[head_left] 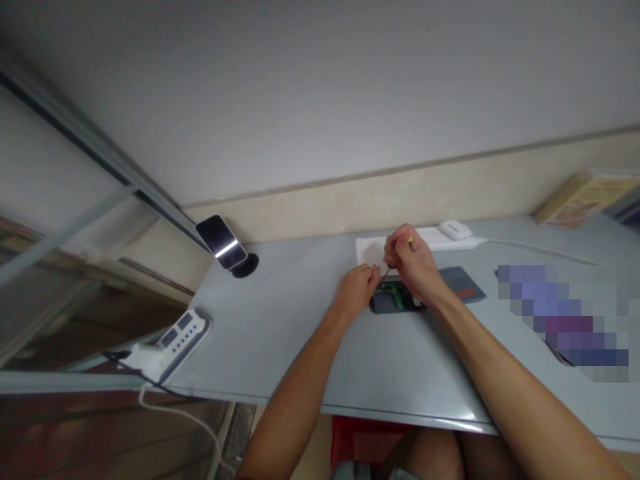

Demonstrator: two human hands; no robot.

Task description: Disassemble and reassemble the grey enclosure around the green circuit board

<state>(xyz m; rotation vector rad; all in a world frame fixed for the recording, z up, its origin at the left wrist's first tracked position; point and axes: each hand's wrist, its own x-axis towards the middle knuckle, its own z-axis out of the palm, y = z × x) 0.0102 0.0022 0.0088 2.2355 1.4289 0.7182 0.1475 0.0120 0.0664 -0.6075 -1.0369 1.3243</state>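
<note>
My right hand (411, 261) is closed around a screwdriver (385, 274); a bit of yellow shows at the top of the fist. The thin shaft slants down and left to the upper edge of an opened dark device (387, 305) with a green circuit board inside. Beside the shaft's tip, my left hand (358, 288) has its fingers curled at the device's upper left corner. What they pinch, if anything, is hidden. A flat grey panel (463, 283) with a reddish patch lies right of the device, partly behind my right wrist.
Behind my hands lie a white sheet (367, 252) and a white power strip (430, 235) with a cable running right. A phone (221, 241) leans on a round stand at the left. Another power strip (186, 333) sits at the left edge. A yellowish box (585, 200) stands far right.
</note>
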